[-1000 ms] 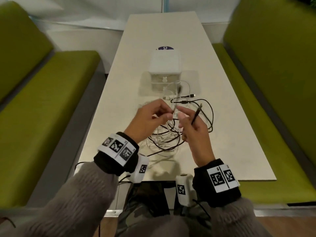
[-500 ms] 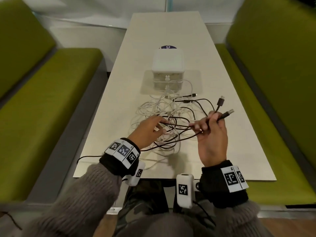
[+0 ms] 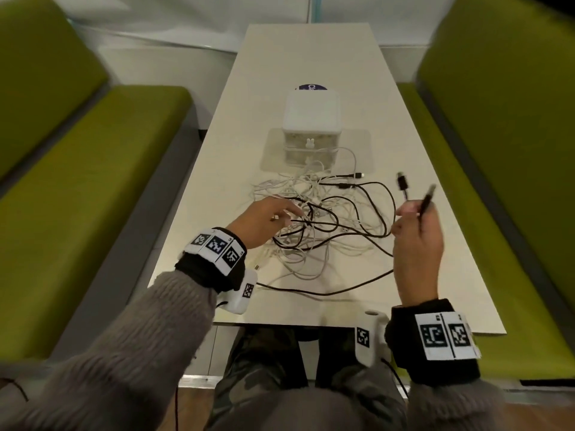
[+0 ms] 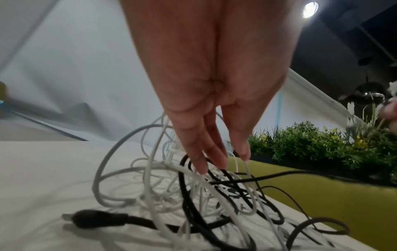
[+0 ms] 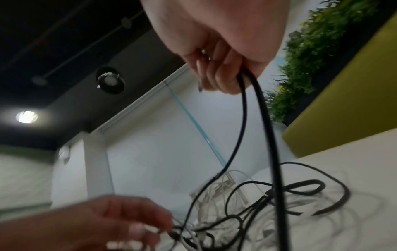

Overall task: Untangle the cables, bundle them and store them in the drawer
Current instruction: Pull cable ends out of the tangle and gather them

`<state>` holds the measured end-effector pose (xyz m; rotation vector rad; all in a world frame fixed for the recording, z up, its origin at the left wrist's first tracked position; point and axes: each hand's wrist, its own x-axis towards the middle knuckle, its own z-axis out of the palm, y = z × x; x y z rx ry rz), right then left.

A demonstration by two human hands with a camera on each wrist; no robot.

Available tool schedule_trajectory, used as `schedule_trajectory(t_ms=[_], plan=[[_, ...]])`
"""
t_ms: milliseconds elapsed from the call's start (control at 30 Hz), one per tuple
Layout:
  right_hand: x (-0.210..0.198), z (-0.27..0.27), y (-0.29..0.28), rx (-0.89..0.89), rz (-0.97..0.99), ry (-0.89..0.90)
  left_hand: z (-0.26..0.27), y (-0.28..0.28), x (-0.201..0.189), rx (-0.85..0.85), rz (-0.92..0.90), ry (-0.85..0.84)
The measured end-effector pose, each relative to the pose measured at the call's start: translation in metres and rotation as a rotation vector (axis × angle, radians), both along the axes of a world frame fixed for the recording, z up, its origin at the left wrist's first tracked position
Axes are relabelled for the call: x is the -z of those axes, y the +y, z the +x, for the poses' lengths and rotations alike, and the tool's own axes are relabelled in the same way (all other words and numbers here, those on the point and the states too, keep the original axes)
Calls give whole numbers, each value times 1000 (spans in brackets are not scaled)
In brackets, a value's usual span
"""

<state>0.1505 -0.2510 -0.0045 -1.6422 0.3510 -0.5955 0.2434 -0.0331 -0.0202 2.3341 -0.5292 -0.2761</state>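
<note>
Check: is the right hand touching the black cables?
Touching. The right wrist view shows the right hand with fingers curled round two black cables.

Bare table (image 3: 311, 57) lies open beyond the drawer unit (image 3: 312, 132), along both long edges, and at the near edge. The tangle of white and black cables (image 3: 323, 219) fills the centre from the drawer unit's front toward the near edge, with the left hand (image 3: 264, 219) at its left side. The right hand (image 3: 417, 231) holds black cable ends raised above the tangle's right side, with strands hanging across that passage.
</note>
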Motion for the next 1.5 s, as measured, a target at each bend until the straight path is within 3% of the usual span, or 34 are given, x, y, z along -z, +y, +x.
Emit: schedule_trajectory(t_ms=[133, 200, 333, 433, 567, 767, 900, 1133, 1267, 1367, 1500], plan=[[7, 5, 14, -194, -347, 195, -6, 8, -1, -127, -147, -16], [9, 10, 22, -265, -452, 256, -11, 12, 2, -164, -134, -16], [13, 19, 40, -392, -556, 327, -17, 14, 7, -178, 66, -128], [13, 22, 46, -404, -519, 305, -16, 5, 8, -151, 206, -39], [15, 20, 43, -387, -479, 298, -10, -10, 12, -131, 462, -73], [21, 21, 38, -409, -502, 209, -10, -15, 9, -216, 77, -16], [29, 30, 59, -483, -575, 154, -12, -10, 3, -167, -3, 71], [24, 41, 70, -390, -624, 143, -19, -1, -3, -107, -212, 76], [22, 45, 66, -357, -662, 170, -21, 2, 7, -105, -242, 89], [22, 45, 66, -318, -705, 161, -25, -5, 10, -197, -216, 55], [21, 42, 65, -258, -505, 109, -24, -12, 10, -214, -138, -95]])
